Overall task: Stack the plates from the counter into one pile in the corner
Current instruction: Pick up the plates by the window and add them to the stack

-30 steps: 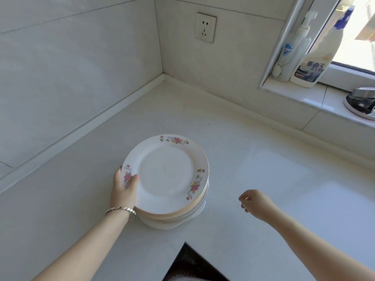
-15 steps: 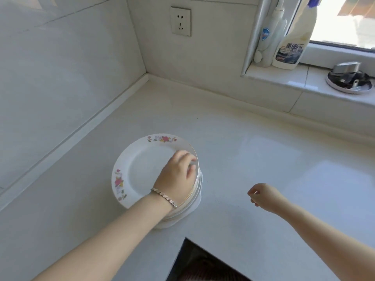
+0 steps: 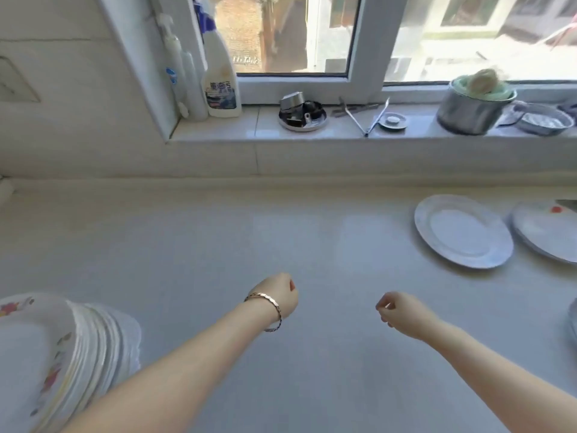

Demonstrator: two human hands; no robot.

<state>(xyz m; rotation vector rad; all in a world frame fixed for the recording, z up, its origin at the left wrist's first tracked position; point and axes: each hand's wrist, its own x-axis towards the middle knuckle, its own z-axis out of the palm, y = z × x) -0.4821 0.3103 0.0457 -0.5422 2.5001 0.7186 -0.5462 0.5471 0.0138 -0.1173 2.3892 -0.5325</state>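
Note:
A pile of white plates with flower prints point(image 3: 46, 354) stands on the pale counter at the lower left. My left hand point(image 3: 278, 296), with a bracelet on the wrist, hovers over the middle of the counter with fingers curled, holding nothing. My right hand point(image 3: 402, 312) hangs beside it, loosely curled and holding nothing. A single white plate point(image 3: 462, 231) lies flat at the right, and a second plate point(image 3: 549, 234) with a red mark lies next to it at the frame edge. Both hands are well short of these plates.
A window sill behind the counter carries a spray bottle point(image 3: 220, 73), a pump bottle point(image 3: 176, 67), a small metal dish point(image 3: 303, 115), tongs point(image 3: 365, 117), a steel pot point(image 3: 473, 106) and a shallow bowl point(image 3: 544, 121). An object's edge point(image 3: 573, 320) shows at far right.
My left hand has let go of the pile and swung right over the counter. The view has turned right, bringing the loose plates and the window sill into sight.

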